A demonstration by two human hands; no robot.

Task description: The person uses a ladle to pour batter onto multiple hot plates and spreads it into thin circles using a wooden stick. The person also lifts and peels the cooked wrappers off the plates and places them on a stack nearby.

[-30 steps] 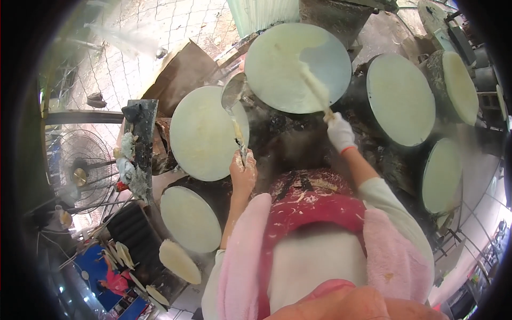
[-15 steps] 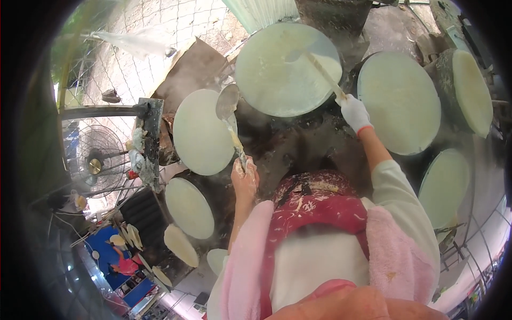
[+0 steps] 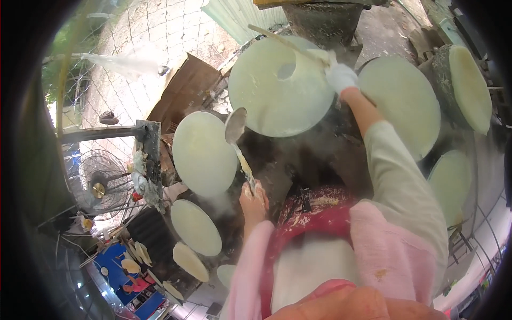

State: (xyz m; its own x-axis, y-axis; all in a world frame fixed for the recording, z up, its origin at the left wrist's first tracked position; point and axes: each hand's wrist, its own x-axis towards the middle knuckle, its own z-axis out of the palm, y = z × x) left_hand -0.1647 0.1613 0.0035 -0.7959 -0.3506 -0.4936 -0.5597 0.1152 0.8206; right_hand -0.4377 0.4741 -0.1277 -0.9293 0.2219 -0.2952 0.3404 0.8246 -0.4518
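My left hand (image 3: 254,201) is wrapped round the batter-smeared handle of a metal ladle (image 3: 235,126), whose bowl hangs between two round pale surfaces. My right hand (image 3: 342,78), in a white glove and blurred, grips a long wooden stick (image 3: 277,37). It is at the right edge of the largest round surface (image 3: 282,114), which bears a thin pale sheet. The stick slants up and left over that surface's far edge. A whitish fold shows beside the stick near the glove, and a grey patch (image 3: 286,70) shows in the sheet. Steam blurs parts of it.
Several more pale rounds curve about me, such as one at left (image 3: 205,154) and one at right (image 3: 400,106). At far left are a fan (image 3: 98,189) and a wire fence (image 3: 144,48). A person in pink (image 3: 140,285) is at lower left.
My right hand has moved up and left, and the stick now points up-left beyond the far edge. The grey patch looks larger. My left hand and ladle sit slightly lower in view.
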